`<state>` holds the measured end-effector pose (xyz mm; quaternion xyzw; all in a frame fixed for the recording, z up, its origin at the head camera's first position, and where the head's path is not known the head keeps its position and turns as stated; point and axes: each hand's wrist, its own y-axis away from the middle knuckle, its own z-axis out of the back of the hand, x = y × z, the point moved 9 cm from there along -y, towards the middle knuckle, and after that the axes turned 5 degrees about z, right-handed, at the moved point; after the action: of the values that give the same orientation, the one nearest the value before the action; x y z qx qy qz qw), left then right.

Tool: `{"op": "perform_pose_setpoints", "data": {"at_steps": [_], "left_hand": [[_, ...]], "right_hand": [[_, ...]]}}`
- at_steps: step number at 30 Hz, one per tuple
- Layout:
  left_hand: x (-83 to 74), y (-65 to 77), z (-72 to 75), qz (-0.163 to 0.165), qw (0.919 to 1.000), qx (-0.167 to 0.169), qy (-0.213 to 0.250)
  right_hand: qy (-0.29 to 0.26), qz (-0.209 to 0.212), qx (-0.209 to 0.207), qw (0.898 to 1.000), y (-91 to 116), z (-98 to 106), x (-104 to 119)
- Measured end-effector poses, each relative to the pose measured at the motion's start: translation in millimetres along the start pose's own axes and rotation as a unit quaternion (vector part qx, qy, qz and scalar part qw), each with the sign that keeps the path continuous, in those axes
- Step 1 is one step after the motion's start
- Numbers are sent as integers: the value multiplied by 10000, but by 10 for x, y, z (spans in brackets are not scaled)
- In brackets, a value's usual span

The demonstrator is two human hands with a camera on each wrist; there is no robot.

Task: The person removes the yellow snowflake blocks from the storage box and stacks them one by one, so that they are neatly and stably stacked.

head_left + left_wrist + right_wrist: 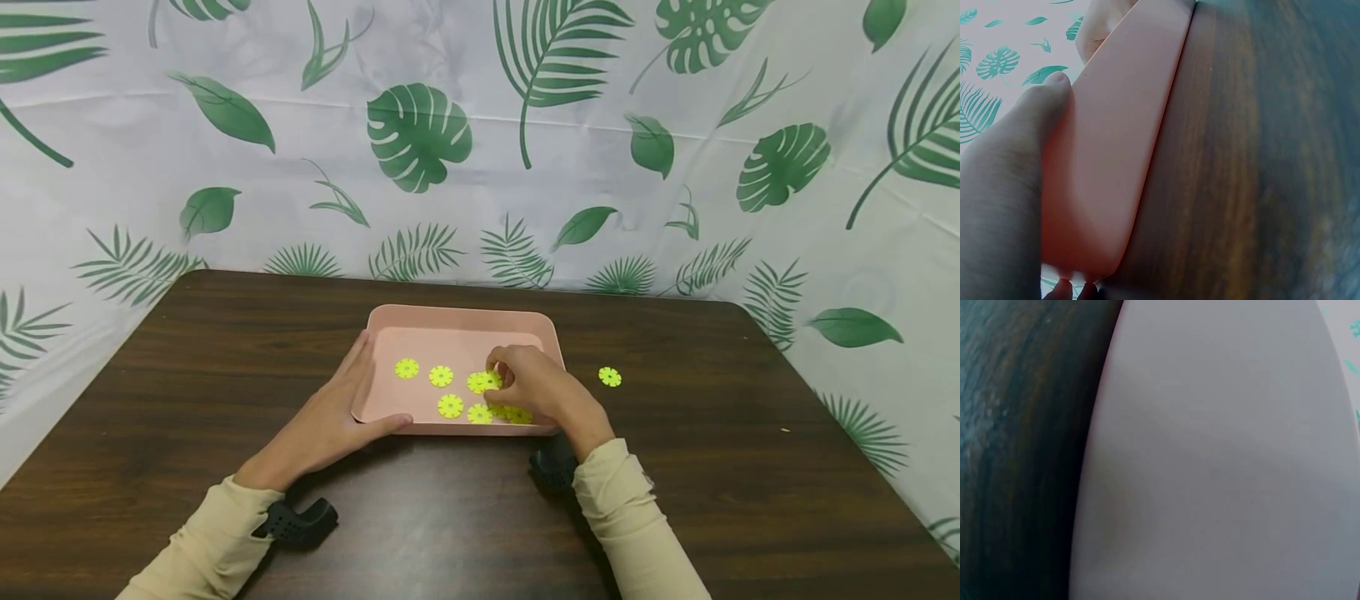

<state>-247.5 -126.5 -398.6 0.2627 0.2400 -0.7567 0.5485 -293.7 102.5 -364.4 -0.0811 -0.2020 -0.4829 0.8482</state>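
Note:
A shallow pink tray [457, 318] lies on the dark wooden table, and several flat yellow notched discs [450, 406] are spread inside it. My left hand [333, 417] holds the tray's left end, its thumb over the front rim and the fingers along the left side. The left wrist view has that thumb [1054, 94] on the rim, with fingertips at the lower corner. Over the right part of the tray, my right hand [536, 383] pinches a yellow notched disc [491, 379] between thumb and curled fingers. That hand partly covers other discs at the tray's front right.
One more yellow disc [610, 377] lies on the table [705, 467] to the right of the tray. A small pale scrap [785, 430] is farther right. Behind the table hangs a white leaf-patterned cloth [465, 225]. The tray's front wall [1222, 456] fills most of the right wrist view.

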Motion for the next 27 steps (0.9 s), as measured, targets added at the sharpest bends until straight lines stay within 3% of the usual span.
{"op": "perform_pose_setpoints", "data": {"at_steps": [15,27], "left_hand": [[-2,13,4,-97,9999,-65,98],[-5,15,-7,-108,9998,-39,155]], "right_hand": [[-176,46,-311,9993,107,219,-96],[-139,209,-1006,9946,313,590,-281]]}}
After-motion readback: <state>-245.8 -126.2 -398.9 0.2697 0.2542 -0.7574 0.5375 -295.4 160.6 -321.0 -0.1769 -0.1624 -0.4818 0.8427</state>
